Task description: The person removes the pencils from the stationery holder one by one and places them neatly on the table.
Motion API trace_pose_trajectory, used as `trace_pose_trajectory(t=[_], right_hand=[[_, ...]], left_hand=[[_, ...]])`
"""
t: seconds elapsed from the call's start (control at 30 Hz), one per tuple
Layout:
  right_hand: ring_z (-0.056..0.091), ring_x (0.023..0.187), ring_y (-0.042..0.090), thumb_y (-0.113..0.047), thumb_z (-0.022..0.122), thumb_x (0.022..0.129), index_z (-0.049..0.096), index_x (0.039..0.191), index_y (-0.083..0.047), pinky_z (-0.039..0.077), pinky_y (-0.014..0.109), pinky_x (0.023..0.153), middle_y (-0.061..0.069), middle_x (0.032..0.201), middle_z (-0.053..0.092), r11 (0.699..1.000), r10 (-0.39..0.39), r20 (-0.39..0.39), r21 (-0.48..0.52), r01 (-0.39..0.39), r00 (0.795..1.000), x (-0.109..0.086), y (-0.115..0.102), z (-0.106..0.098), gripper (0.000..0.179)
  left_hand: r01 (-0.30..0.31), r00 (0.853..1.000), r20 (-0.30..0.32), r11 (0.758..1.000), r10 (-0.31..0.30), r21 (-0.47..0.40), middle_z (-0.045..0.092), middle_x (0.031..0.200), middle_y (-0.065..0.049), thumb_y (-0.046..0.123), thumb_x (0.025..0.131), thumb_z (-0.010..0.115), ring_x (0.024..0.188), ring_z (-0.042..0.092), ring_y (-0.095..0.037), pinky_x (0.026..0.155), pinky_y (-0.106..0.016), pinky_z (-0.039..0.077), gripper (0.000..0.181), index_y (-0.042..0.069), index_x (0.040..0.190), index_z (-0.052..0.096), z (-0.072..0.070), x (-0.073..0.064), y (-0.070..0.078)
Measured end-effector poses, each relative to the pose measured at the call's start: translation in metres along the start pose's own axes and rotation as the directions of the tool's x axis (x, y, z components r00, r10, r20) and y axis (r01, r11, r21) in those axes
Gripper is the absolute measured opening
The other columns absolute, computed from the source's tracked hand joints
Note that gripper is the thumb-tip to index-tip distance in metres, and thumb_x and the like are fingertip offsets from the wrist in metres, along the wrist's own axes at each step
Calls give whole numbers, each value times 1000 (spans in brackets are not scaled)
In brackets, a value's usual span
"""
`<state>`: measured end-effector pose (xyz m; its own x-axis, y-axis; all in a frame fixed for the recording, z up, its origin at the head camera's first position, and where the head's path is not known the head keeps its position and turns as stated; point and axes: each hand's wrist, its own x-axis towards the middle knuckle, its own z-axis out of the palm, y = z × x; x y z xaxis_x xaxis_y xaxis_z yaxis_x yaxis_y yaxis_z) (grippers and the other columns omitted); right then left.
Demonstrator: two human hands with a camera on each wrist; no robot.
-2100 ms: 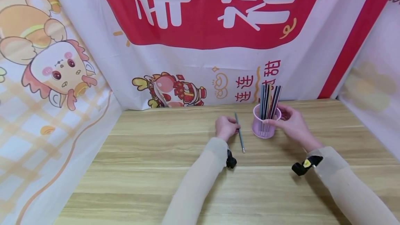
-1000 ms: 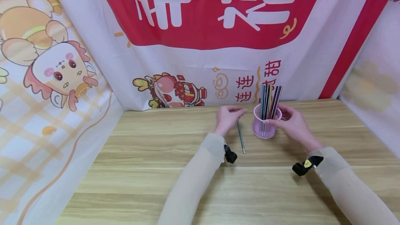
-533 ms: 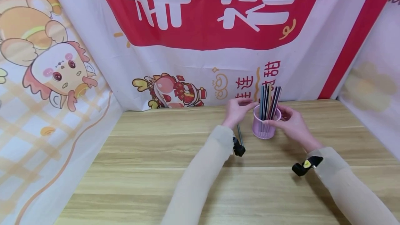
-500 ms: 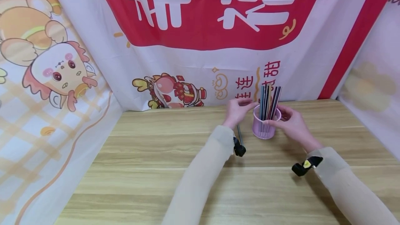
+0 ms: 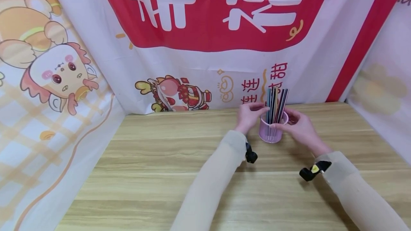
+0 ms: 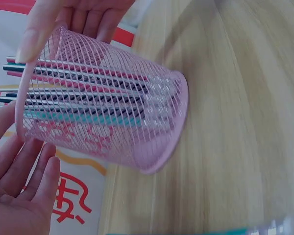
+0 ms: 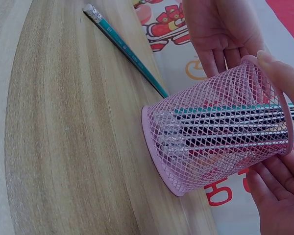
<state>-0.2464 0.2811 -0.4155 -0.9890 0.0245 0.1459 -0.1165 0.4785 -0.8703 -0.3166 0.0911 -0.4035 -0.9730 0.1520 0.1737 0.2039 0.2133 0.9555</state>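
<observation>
A pink mesh pencil cup point(image 5: 270, 133) stands upright near the back of the table, with several striped and teal pencils point(image 7: 225, 125) inside. My right hand point(image 5: 301, 127) grips its rim from the right, thumb in front and fingers behind. My left hand point(image 5: 248, 117) is at the cup's left side. Its thumb tip overlaps the teal pencil at the rim, and its fingers point(image 6: 41, 171) lie loosely extended beside the mesh. One teal pencil point(image 7: 122, 51) with a white eraser lies on the table left of the cup; in the head view my left arm hides it.
The wood-grain table point(image 5: 154, 174) ends at a printed cloth backdrop point(image 5: 199, 60) close behind the cup. Patterned cloth point(image 5: 64, 152) also lines the left side. A black wrist camera point(image 5: 251, 155) hangs under my left wrist, another wrist camera point(image 5: 308, 173) under the right.
My left hand let go of the teal pencil lying on the table, rose toward the back, then moved right to the cup's rim. My right hand has kept its hold on the pencil cup.
</observation>
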Motion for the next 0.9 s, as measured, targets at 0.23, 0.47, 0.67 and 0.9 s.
trace_pose_trajectory(t=[0.23,0.47,0.67,0.9], right_hand=[[54,126,36,-38,86,84,43,154,-7,47,52,106,20,146,52,1000,16,0,3,-16,1000,-3,-3,1,88],[54,126,37,-38,86,85,43,154,-7,46,54,106,21,146,53,1000,9,-5,5,-9,1000,-3,-3,3,87],[53,127,37,-39,85,85,40,155,-6,45,54,107,21,148,50,1000,15,3,7,-15,1000,-1,-2,2,90],[53,127,38,-37,85,86,40,155,-5,45,54,107,22,148,50,1000,8,8,9,-8,1000,0,0,0,88]], left_hand=[[6,1000,7,999,-6,44,76,99,8,26,85,86,88,67,-2,81,-16,55,27,15,109,79,6,1,6],[-13,1000,-20,996,15,94,76,98,7,22,86,85,89,67,-2,83,-15,53,23,15,107,79,10,1,8],[-6,1000,-29,998,8,69,75,94,7,15,87,83,84,66,-2,78,-15,54,20,13,107,80,10,2,6],[-3,998,-59,1000,3,5,75,90,8,12,86,83,80,66,-1,75,-15,55,23,11,108,79,9,5,5]])
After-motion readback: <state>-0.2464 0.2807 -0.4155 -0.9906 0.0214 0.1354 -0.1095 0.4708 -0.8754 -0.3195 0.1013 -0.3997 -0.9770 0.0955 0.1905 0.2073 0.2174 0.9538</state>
